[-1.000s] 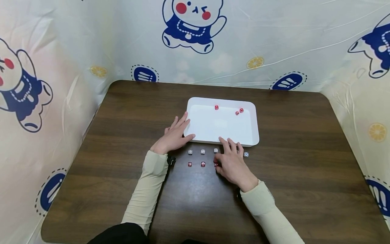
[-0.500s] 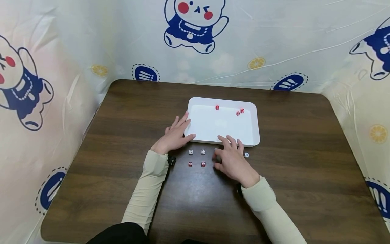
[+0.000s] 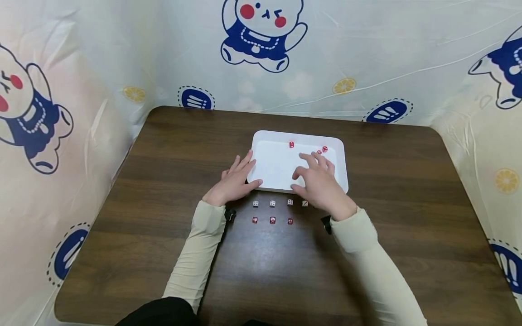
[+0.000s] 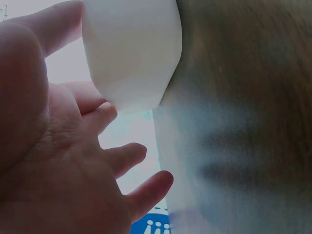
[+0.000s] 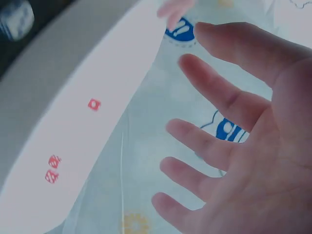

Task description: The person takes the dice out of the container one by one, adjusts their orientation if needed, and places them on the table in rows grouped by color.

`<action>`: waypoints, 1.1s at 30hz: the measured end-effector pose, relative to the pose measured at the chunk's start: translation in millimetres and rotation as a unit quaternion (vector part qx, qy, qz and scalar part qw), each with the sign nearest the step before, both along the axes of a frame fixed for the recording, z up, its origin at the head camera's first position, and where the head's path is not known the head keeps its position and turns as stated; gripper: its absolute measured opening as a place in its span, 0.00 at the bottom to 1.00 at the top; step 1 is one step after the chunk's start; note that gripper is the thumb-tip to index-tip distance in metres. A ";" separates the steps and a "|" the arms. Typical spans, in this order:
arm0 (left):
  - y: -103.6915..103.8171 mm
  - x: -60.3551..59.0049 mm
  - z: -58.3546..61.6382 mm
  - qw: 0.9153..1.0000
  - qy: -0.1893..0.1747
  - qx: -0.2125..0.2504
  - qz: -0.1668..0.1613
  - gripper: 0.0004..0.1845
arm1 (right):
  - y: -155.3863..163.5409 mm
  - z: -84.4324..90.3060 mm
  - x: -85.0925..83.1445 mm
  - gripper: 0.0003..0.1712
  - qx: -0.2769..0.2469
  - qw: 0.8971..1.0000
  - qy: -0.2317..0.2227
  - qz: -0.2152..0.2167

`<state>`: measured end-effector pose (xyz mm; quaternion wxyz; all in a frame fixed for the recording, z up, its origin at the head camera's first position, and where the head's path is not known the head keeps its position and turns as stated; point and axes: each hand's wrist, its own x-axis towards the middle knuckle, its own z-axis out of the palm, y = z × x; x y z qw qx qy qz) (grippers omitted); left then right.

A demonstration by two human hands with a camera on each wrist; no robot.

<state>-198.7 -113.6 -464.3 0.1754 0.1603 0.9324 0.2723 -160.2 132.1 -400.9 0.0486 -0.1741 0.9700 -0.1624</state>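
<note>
My left hand rests at the left end of a white tray, thumb on the near rim and the other fingers along the side. In the left wrist view its fingers are extended beside the tray wall. My right hand hovers over the tray's right part, fingers spread and holding nothing. Inside the tray lie a red die and, farther right, a pair of red dice close together. The right wrist view shows my right hand with parted fingers.
In front of the tray stands a row of white dice. Nearer me is a row of three red dice. They sit on a brown wooden table, with a printed curtain behind and at both sides.
My right hand has let go of a red die at the right end of the red row and moved up and right over the tray. The left hand stays in place.
</note>
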 end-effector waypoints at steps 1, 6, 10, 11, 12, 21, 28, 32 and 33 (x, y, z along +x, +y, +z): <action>-0.3 0.0 -0.2 1.000 0.000 0.000 0.000 0.40 | 1.4 1.7 -4.9 0.10 -0.003 1.000 -0.003 -0.004; -1.4 0.3 -0.5 1.000 0.000 -0.002 0.000 0.40 | 6.5 8.3 -30.4 0.12 -0.016 0.999 -0.013 -0.034; -1.7 0.1 -1.2 1.000 0.001 -0.002 0.000 0.40 | 8.1 10.3 -51.5 0.14 -0.026 0.998 -0.015 -0.062; -1.8 0.1 -1.5 1.000 0.001 -0.002 0.001 0.40 | 8.0 10.3 -56.7 0.15 -0.026 0.997 -0.016 -0.069; -1.8 -0.1 -1.8 1.000 0.001 -0.003 0.001 0.40 | 7.8 9.9 -61.6 0.15 -0.026 0.997 -0.015 -0.075; -1.6 -0.2 -1.6 1.000 0.001 -0.005 0.001 0.40 | -0.2 -4.0 -96.8 0.15 -0.014 0.992 -0.047 -0.115; -1.6 0.2 -0.6 1.000 -0.003 -0.002 0.000 0.40 | -7.7 -14.3 -112.2 0.17 -0.009 0.988 -0.092 -0.127; -1.7 0.3 -0.1 1.000 -0.004 -0.001 -0.003 0.40 | -9.6 -18.5 -118.9 0.18 0.006 0.985 -0.107 -0.134; -1.8 0.1 -0.2 1.000 -0.003 -0.001 -0.004 0.40 | -10.0 -19.3 -120.3 0.19 0.008 0.985 -0.109 -0.136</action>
